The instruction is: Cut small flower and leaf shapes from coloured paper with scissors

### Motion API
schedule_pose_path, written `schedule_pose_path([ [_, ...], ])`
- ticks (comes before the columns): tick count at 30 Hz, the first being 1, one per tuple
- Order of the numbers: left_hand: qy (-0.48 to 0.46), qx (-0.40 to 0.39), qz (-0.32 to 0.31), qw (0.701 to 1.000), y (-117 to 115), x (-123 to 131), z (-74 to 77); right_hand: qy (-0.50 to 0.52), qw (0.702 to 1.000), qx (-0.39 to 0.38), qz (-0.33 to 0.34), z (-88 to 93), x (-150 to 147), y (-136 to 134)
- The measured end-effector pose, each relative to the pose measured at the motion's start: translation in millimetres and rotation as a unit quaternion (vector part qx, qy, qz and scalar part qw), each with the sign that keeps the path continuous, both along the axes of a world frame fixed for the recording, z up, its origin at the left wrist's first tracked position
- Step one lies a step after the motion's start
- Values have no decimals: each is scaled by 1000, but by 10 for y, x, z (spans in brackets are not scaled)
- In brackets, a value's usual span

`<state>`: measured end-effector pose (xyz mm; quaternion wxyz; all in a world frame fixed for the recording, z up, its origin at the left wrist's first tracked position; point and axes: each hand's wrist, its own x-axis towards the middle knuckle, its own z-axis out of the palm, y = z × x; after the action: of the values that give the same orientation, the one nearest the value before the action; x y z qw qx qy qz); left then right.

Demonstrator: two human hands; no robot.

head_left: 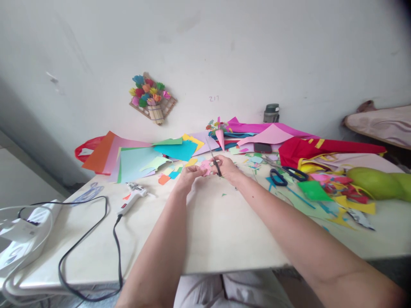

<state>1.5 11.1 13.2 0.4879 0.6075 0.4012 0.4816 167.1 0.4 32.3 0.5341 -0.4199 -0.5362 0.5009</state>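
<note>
In the middle of the table, my left hand (192, 173) pinches a small pink paper piece (206, 166) with a flower-like outline. Close beside it, my right hand (226, 167) is closed on a slim metal tool (216, 164) with a dark handle. Its thin shaft points up and away from me; whether it is a blade or a plain rod is too small to tell. The fingers of both hands nearly meet at the pink paper. Left of my left hand lie small coloured paper squares (164, 179). A pink paper cone with tiny flowers (220, 137) stands behind my hands.
A white glue gun (132, 200) lies at left, its black cable looping toward a power strip (28, 239). Blue-handled scissors (278, 176) and paper scraps (337, 186) lie at right. Coloured sheets (176, 149) and red cloth (321, 149) line the back. A flower decoration (152, 98) is on the wall.
</note>
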Motion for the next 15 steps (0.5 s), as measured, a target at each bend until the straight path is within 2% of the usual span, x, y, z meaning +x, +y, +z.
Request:
schedule_pose_path([
  [5,-38,-14,0,999,-11,42,-9,3,1000,11,-14,-15,-20,25],
  [15,-125,-75,30,989,-49,192,-24,24,994,54,-94,-111,-80,95],
])
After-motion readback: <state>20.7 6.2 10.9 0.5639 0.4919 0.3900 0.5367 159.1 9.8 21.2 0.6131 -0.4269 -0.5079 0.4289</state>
